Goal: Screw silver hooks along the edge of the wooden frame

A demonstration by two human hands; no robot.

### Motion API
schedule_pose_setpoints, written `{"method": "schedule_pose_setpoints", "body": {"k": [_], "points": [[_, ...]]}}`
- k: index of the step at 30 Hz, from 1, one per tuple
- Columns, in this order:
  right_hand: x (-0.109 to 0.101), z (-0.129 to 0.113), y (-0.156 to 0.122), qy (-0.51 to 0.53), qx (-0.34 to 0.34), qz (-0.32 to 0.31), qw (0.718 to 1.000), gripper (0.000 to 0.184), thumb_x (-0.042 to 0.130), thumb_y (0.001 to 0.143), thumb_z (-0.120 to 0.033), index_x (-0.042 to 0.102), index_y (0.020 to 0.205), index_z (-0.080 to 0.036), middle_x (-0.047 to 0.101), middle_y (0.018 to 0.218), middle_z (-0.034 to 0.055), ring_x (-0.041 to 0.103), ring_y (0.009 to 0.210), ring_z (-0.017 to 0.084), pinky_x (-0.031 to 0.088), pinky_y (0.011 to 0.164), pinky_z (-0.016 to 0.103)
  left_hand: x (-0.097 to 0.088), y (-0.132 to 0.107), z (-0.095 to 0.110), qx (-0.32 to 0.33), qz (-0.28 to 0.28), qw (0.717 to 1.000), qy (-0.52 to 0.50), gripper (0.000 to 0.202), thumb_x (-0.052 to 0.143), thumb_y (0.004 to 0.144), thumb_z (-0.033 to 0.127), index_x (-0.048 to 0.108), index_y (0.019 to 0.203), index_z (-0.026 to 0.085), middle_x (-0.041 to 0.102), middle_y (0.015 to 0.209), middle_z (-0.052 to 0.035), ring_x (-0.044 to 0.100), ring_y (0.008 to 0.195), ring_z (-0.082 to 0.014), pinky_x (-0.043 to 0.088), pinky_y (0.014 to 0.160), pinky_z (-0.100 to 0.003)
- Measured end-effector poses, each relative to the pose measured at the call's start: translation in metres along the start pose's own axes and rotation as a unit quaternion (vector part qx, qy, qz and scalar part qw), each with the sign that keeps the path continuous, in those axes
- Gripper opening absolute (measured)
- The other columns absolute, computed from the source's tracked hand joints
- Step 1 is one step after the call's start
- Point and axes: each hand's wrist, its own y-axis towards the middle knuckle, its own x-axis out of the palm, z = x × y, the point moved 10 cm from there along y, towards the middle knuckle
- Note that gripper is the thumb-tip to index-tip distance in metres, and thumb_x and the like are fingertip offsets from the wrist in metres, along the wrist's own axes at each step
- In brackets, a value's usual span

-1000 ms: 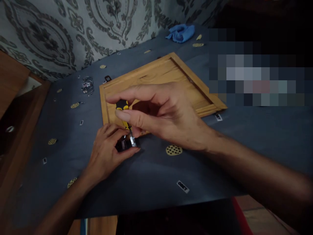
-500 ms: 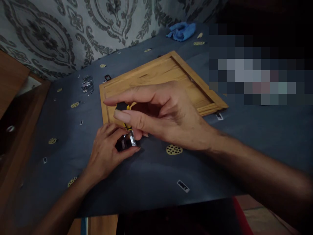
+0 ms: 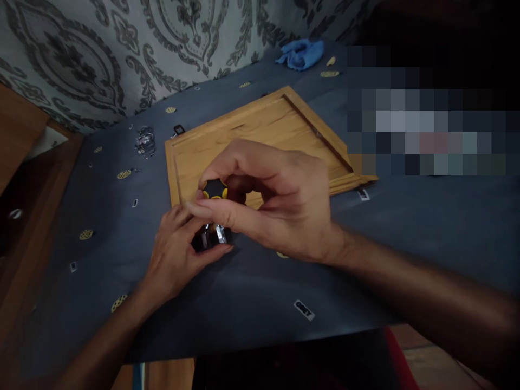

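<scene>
My right hand point(image 3: 280, 197) is closed, thumb and fingers wrapped round the black and yellow handle of a screwdriver point(image 3: 215, 188). The screwdriver stands roughly upright, its lower part hidden behind my thumb. Below it, my left hand point(image 3: 174, 252) steadies a shiny metal hinge point(image 3: 220, 234) between thumb and fingers, at the near left corner of a framed wooden panel point(image 3: 244, 127). The screwdriver's tip and any screw under it cannot be seen.
A small heap of metal hardware point(image 3: 145, 142) lies on the dark patterned tablecloth point(image 3: 260, 292) at the left. A blue cloth point(image 3: 301, 54) lies at the back, near the patterned wall. Wooden furniture point(image 3: 24, 135) borders the left side. The upper right is pixelated.
My right hand has shifted slightly right, and its index finger, stretched out before, now curls round the screwdriver handle. My left hand has stayed in place on the hinge.
</scene>
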Motion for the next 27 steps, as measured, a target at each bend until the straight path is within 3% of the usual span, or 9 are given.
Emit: {"method": "schedule_pose_setpoints", "body": {"k": [6,11,17,23,27], "points": [[-0.002,-0.007,-0.001,-0.017,-0.022,-0.002,1.000,0.020,0.074,0.092,-0.037,0.066,0.086,-0.019,0.065,0.080,-0.0041,0.056,0.064,0.005,0.048,0.057,0.015,0.003,-0.002,-0.004,-0.009,0.005,1.000,-0.006,0.036,0.076,0.085,0.051,0.073,0.106,0.022,0.074,0.103,-0.0075,0.067,0.100,-0.0325,0.054,0.085,-0.049],[-0.010,-0.007,0.002,0.017,0.019,0.028,0.999,0.014,0.077,0.088,-0.024,0.064,0.085,-0.017,0.065,0.082,-0.0038,0.052,0.065,0.006,0.047,0.053,0.017,0.000,0.000,0.002,0.006,0.001,1.000,-0.002,0.034,0.077,0.085,0.048,0.074,0.108,0.024,0.074,0.106,-0.0066,0.067,0.101,-0.0312,0.054,0.086,-0.048],[-0.006,-0.005,0.002,0.000,0.003,0.017,1.000,0.024,0.073,0.093,-0.040,0.063,0.083,-0.019,0.066,0.082,-0.0037,0.054,0.064,0.006,0.049,0.055,0.017,-0.001,0.001,0.001,0.001,0.002,1.000,0.001,0.038,0.080,0.082,0.049,0.074,0.110,0.023,0.074,0.108,-0.0065,0.067,0.105,-0.0317,0.054,0.089,-0.048],[-0.001,0.002,0.001,0.007,0.016,0.002,1.000,0.020,0.073,0.092,-0.033,0.061,0.082,-0.019,0.064,0.080,-0.0048,0.054,0.062,0.005,0.047,0.055,0.015,0.001,0.000,0.000,-0.003,0.000,1.000,0.003,0.041,0.079,0.082,0.050,0.074,0.113,0.025,0.074,0.114,-0.0069,0.066,0.106,-0.0319,0.055,0.089,-0.048],[0.000,0.003,0.001,0.038,0.021,-0.002,0.999,0.023,0.073,0.091,-0.037,0.062,0.083,-0.019,0.063,0.080,-0.0042,0.053,0.061,0.005,0.049,0.059,0.017,0.001,0.000,0.000,0.000,-0.001,1.000,0.004,0.038,0.078,0.083,0.050,0.075,0.110,0.025,0.074,0.112,-0.0069,0.066,0.105,-0.0322,0.054,0.088,-0.048]]}}
